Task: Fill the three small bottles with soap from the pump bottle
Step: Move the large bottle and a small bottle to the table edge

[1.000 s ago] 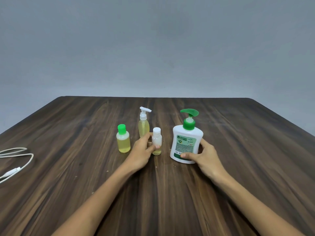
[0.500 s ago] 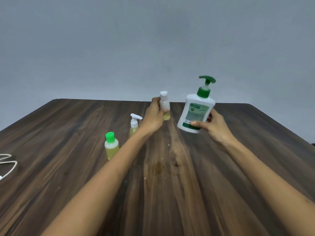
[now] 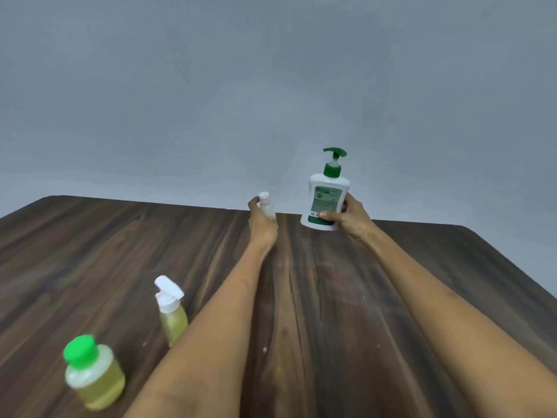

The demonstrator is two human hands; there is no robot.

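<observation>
Near left stood a green-capped bottle and a spray bottle; farther off, the left hand clasped the light white-capped bottle, the right hand wrapped the heavier, likely slippery pump bottle low around its body, both raised above the table

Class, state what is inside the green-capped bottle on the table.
The green-capped bottle holds pale yellow liquid, filling most of its clear body. The green cap hides the neck.
</observation>
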